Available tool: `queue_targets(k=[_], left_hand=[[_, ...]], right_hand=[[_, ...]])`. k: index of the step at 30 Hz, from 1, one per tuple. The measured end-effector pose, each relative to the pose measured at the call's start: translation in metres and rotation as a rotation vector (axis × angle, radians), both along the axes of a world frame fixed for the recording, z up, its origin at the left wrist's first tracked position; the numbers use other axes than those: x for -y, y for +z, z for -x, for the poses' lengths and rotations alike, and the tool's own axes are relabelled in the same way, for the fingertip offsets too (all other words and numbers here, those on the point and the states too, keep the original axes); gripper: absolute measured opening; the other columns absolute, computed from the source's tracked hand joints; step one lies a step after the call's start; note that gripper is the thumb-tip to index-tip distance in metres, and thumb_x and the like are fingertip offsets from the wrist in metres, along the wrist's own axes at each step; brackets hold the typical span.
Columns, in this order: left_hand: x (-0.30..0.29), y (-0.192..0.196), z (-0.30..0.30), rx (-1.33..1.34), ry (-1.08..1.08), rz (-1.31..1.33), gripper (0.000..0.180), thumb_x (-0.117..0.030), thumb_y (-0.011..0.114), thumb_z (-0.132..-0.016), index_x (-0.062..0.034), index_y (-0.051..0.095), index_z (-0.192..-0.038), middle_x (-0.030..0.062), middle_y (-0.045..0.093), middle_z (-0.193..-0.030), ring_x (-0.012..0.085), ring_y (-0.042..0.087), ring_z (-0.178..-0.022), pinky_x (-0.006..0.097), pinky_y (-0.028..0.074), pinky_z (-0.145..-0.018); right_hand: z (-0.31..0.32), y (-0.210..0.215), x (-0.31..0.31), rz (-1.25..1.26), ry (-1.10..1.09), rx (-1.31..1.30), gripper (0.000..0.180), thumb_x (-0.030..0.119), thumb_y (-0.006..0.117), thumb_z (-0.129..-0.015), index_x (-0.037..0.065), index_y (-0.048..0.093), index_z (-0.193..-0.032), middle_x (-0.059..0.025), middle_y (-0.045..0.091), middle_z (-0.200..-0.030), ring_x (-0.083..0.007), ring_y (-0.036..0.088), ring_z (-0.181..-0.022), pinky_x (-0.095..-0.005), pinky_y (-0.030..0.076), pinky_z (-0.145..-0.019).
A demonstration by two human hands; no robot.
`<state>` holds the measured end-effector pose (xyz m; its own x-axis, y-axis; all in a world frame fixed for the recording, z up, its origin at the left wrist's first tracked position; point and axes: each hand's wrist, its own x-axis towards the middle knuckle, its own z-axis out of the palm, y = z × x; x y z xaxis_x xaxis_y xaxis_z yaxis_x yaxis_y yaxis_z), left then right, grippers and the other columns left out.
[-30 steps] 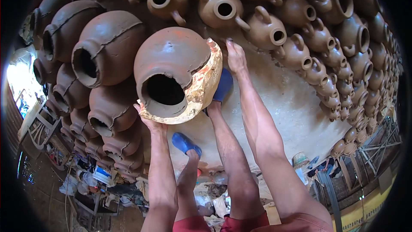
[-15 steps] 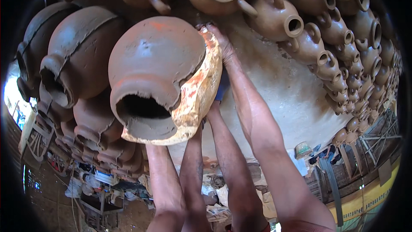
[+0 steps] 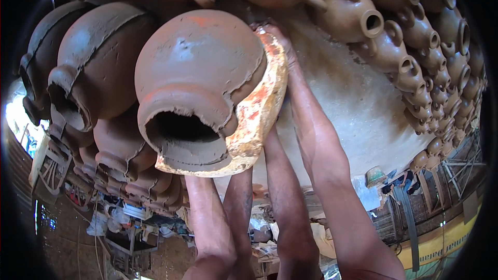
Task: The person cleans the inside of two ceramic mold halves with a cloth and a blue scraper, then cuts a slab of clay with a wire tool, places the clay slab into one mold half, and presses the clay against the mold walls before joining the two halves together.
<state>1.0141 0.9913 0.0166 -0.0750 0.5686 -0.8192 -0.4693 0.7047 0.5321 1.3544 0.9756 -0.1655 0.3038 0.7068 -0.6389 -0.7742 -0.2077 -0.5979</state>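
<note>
A large dark clay pot [image 3: 199,57] with a ragged, wide mouth rests in a pale, red-stained half-mould [image 3: 259,116] along its right and near sides. Both my arms hold it up, its mouth turned toward me. My right hand [image 3: 277,36] grips the mould's far right edge, with the fingers partly hidden behind it. Under the near left side runs my left forearm [image 3: 210,218]; the pot and mould cover that hand, which supports them from below. Uneven clay seams show along the pot's right side and lip.
Large seamed clay pots [image 3: 101,57] stand close on the left. Rows of smaller brown jugs with handles [image 3: 347,13] line the far side and right. Pale floor [image 3: 337,98] lies between. Bare legs [image 3: 288,197] show between my arms. A greenish bucket [image 3: 374,176] stands at right.
The pot and mould have shifted slightly right and up in view, still in my hands. The jugs on the right also sit further right in the picture.
</note>
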Motion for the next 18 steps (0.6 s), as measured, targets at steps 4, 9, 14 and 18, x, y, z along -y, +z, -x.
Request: queue_targets(k=[4, 9, 14, 18], left_hand=[[-0.004, 0.0, 0.004, 0.007, 0.018, -0.024, 0.056, -0.049, 0.044, -0.107, -0.0017, 0.061, -0.132, 0.0128, 0.067, -0.126, 0.0262, 0.064, -0.117, 0.041, 0.051, -0.103], [-0.007, -0.004, 0.0, 0.056, 0.038, -0.042, 0.056, -0.048, 0.045, -0.106, -0.0012, 0.062, -0.131, 0.013, 0.068, -0.125, 0.0262, 0.064, -0.116, 0.041, 0.051, -0.102], [-0.012, -0.008, -0.007, 0.133, 0.072, -0.058, 0.055, -0.048, 0.046, -0.106, -0.0007, 0.063, -0.13, 0.0133, 0.069, -0.124, 0.0262, 0.064, -0.115, 0.041, 0.051, -0.102], [-0.031, -0.003, -0.017, 0.207, 0.082, -0.064, 0.055, -0.047, 0.047, -0.106, -0.0003, 0.063, -0.129, 0.0135, 0.069, -0.122, 0.0262, 0.065, -0.115, 0.041, 0.052, -0.101]], right_hand=[[0.018, 0.018, 0.026, 0.052, -0.121, -0.129, 0.034, 0.029, 0.062, -0.095, -0.002, 0.072, -0.106, -0.0129, 0.071, -0.104, -0.021, 0.068, -0.099, -0.033, 0.054, -0.093], [0.023, 0.043, 0.065, 0.172, -0.132, -0.088, 0.037, 0.031, 0.06, -0.097, -0.002, 0.071, -0.11, -0.0134, 0.071, -0.108, -0.0217, 0.068, -0.102, -0.0336, 0.054, -0.094], [0.027, 0.061, 0.094, 0.275, -0.105, -0.047, 0.04, 0.034, 0.058, -0.099, -0.001, 0.07, -0.114, -0.0138, 0.071, -0.112, -0.0224, 0.067, -0.104, -0.0342, 0.054, -0.094], [0.035, 0.088, 0.124, 0.359, -0.061, -0.027, 0.043, 0.036, 0.056, -0.101, -0.001, 0.069, -0.118, -0.0142, 0.07, -0.115, -0.0229, 0.067, -0.107, -0.0347, 0.054, -0.095]])
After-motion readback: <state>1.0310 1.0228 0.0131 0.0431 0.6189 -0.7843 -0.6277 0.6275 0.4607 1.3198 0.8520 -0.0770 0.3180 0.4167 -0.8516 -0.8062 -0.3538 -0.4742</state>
